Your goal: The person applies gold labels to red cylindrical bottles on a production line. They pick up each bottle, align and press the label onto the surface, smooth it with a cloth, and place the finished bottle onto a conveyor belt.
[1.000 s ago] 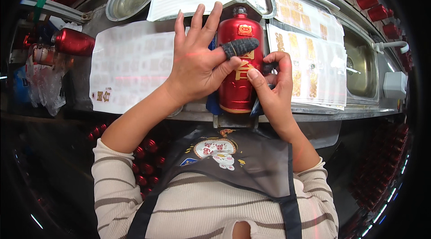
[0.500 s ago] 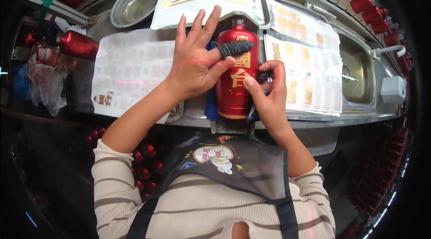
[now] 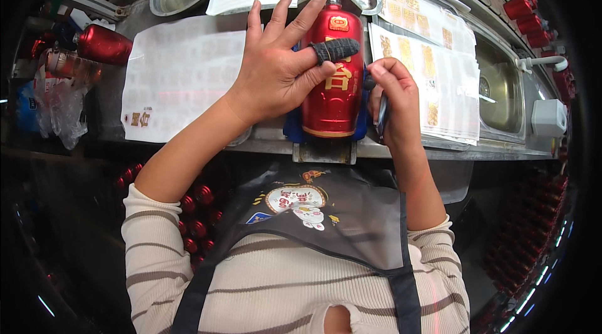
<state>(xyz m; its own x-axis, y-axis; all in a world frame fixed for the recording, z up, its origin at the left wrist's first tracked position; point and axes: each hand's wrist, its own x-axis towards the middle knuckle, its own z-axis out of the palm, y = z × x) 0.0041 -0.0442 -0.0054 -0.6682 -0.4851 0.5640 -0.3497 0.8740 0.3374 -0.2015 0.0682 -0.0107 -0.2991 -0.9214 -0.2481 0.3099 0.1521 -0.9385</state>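
while the red bottle [image 3: 331, 111] lies partly beneath the spread left grip [image 3: 276, 69], the right grip [image 3: 401, 102] clamps a thin object [image 3: 382, 117] alongside.

Head view: left one of two wide fisheye cameras worn side by side on the person's head, upright
Striped sweater [image 3: 269, 302]: seen from just above at the lower edge, the lens facing steeply down and forward
Left hand [image 3: 269, 70], right hand [image 3: 399, 99]: close to the lens, above mid-picture
Worktop [image 3: 269, 139]: seen from above across the upper half, edges bending
Corners: dark, outside the lens's round field
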